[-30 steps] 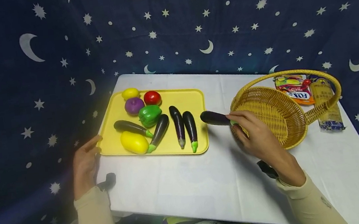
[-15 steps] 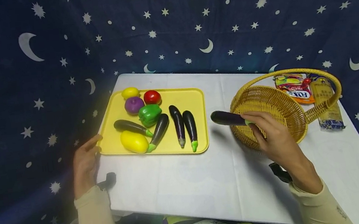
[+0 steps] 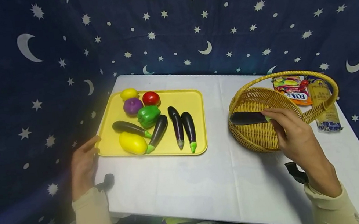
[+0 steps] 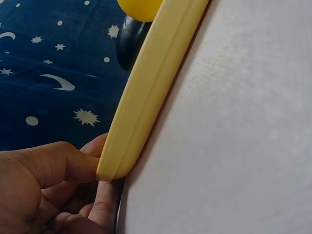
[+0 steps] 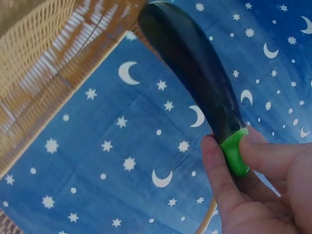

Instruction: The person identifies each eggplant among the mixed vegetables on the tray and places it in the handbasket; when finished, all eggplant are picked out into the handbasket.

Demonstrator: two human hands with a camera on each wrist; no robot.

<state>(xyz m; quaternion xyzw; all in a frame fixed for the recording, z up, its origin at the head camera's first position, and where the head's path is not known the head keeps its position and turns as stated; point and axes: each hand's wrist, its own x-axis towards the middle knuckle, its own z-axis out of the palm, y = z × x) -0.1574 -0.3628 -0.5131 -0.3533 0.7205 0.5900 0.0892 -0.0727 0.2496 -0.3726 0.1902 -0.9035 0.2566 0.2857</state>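
Pinching an eggplant [image 3: 247, 118] by its green end, the right hand [image 3: 297, 137] held it over the basket [image 3: 258, 136]; lowering it inside before release seemed wisest, while the left hand [image 3: 83, 165] gripped the yellow tray [image 3: 186, 98].

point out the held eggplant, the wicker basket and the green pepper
held eggplant [image 5: 197, 70]: right wrist view, middle of its dark body
wicker basket [image 3: 261, 97]: head view, inner far wall
green pepper [image 3: 149, 117]: head view, middle of its body
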